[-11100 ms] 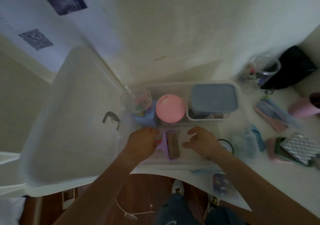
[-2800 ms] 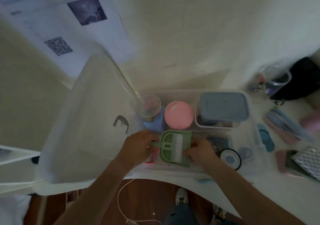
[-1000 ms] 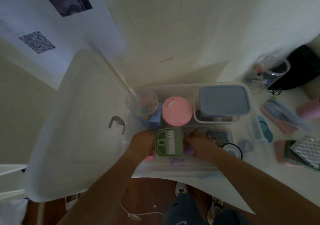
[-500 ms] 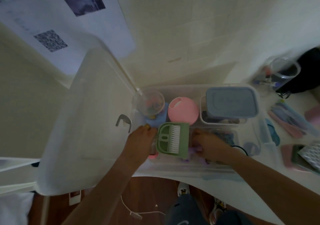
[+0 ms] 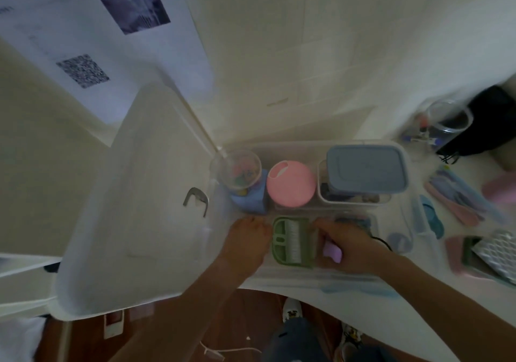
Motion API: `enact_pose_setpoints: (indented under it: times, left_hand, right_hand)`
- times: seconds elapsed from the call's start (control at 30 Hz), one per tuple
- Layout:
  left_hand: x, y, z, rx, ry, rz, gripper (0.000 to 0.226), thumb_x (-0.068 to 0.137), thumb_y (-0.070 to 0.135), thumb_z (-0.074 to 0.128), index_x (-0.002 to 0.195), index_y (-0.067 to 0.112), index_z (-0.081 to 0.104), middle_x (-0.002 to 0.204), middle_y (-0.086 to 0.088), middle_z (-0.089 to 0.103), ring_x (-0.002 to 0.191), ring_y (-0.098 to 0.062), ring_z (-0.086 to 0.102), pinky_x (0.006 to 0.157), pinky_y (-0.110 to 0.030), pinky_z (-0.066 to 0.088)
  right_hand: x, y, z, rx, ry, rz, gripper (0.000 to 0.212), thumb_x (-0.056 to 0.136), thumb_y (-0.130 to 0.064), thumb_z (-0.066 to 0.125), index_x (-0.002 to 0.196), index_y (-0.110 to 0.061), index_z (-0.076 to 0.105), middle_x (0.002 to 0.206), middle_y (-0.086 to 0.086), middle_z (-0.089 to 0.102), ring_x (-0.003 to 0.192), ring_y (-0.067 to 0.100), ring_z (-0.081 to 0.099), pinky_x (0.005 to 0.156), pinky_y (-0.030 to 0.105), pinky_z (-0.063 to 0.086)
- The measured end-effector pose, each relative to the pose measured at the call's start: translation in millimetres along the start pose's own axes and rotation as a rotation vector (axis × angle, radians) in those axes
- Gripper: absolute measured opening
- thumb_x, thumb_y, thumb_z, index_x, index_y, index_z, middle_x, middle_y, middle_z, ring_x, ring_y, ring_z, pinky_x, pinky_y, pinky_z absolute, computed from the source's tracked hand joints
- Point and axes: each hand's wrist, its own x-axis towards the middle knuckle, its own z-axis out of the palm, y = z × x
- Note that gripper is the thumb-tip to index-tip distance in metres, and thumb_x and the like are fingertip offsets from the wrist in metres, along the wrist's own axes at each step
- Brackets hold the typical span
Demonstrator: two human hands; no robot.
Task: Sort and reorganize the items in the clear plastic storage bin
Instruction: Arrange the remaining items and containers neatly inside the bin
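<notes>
Clear plastic bin sits on white worktop, against wall. Back row inside, L to R: clear cup w/ small coloured bits, standing on blue box; round pink lid; clear tub w/ grey-blue lid, dark contents, unclear what. Front: green dustpan-and-brush set, white bristles, lying flat. Lilac item just R of it, under right hand, whose fingers curl round it. Left hand at dustpan's L edge; fingers hidden, grip cannot be told. Bin's translucent lid propped open at L, metal clasp on it. Outside, R: clear jar, black item, pastel utensils, quilted silver pad. Blurred.
</notes>
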Motion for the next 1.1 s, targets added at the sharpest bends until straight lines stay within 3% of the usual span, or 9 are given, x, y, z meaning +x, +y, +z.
enact_pose_setpoints:
  times: [0.1,0.2,0.27,0.4,0.57,0.73,0.83,0.97,1.1]
  left_hand:
    - [14.4,26.9,-2.1,-0.031,-0.083,0.019,0.029,0.074,0.013,0.073,0.102,0.013,0.07,0.099,-0.008,0.067,0.091,-0.026,0.066,0.072,-0.037,0.051]
    - [24.8,40.0,5.1,-0.164,-0.013,0.037,0.036,0.064,0.028,0.081,0.097,0.019,0.072,0.094,-0.003,0.07,0.082,-0.021,0.068,0.064,-0.034,0.053]
    - [29.2,41.4,14.0,-0.464,-0.027,0.012,0.03,0.076,0.024,0.071,0.104,0.013,0.069,0.103,-0.009,0.07,0.091,-0.028,0.067,0.075,-0.038,0.051]
    - [18.8,22.0,19.4,-0.846,-0.078,-0.091,0.046,0.072,0.009,0.073,0.117,0.009,0.067,0.107,-0.008,0.074,0.097,-0.025,0.069,0.083,-0.032,0.053]
    - [9.2,-24.6,42.2,-0.495,-0.193,-0.299,0.052,0.083,0.016,0.069,0.134,0.017,0.059,0.13,-0.006,0.064,0.122,-0.027,0.059,0.101,-0.033,0.042]
    - [25.1,-21.1,49.9,-0.221,-0.362,-0.051,0.058,0.088,0.03,0.068,0.142,0.023,0.048,0.132,-0.005,0.058,0.122,-0.028,0.056,0.097,-0.037,0.046]
    - [32.9,-13.6,44.1,-0.037,-0.329,0.003,0.034,0.092,0.021,0.059,0.125,0.019,0.056,0.116,-0.01,0.065,0.109,-0.033,0.062,0.086,-0.036,0.046]
    - [23.9,-26.6,31.9,-0.145,-0.2,-0.13,0.036,0.076,0.024,0.076,0.108,0.013,0.065,0.104,-0.011,0.072,0.1,-0.033,0.066,0.08,-0.037,0.052]
    - [10.8,-40.7,21.3,-0.218,-0.188,-0.227,0.023,0.081,0.021,0.064,0.102,0.011,0.069,0.101,-0.013,0.072,0.098,-0.035,0.066,0.081,-0.037,0.049]
  right_hand:
    - [7.6,-7.9,5.1,-0.016,0.005,-0.001,0.085,0.071,-0.06,0.073,0.144,-0.04,0.034,0.119,-0.017,0.059,0.104,0.007,0.061,0.09,0.028,0.051]
    - [18.7,-7.0,17.3,-0.24,0.08,-0.049,0.084,0.07,-0.077,0.054,0.144,-0.046,0.029,0.119,-0.013,0.063,0.106,0.014,0.064,0.088,0.031,0.052]
    - [28.2,-4.5,25.1,-0.295,0.093,-0.017,0.082,0.065,-0.082,0.047,0.138,-0.046,0.034,0.114,-0.005,0.068,0.102,0.021,0.066,0.084,0.036,0.054]
    - [34.5,4.4,29.1,-0.296,0.067,0.053,0.038,0.078,-0.044,0.059,0.114,-0.033,0.056,0.107,-0.004,0.067,0.101,0.024,0.064,0.08,0.034,0.051]
    - [29.3,5.8,26.8,-0.304,0.098,0.036,0.019,0.079,-0.023,0.057,0.099,-0.025,0.055,0.095,-0.001,0.066,0.091,0.025,0.062,0.069,0.031,0.042]
    - [28.5,4.1,26.4,-0.321,0.122,0.015,0.018,0.082,-0.023,0.057,0.1,-0.023,0.057,0.087,-0.002,0.059,0.089,0.025,0.062,0.068,0.03,0.042]
    - [29.0,5.9,28.6,-0.295,0.111,0.026,0.016,0.083,-0.025,0.058,0.098,-0.023,0.056,0.081,-0.009,0.048,0.088,0.025,0.062,0.071,0.031,0.045]
    - [29.2,5.6,29.0,-0.272,0.132,0.059,0.017,0.084,-0.027,0.058,0.1,-0.024,0.056,0.085,-0.004,0.057,0.087,0.025,0.063,0.071,0.032,0.049]
    - [38.2,-4.6,30.9,-0.25,0.134,0.051,0.02,0.082,-0.029,0.057,0.101,-0.027,0.055,0.092,-0.004,0.063,0.092,0.025,0.064,0.073,0.031,0.049]
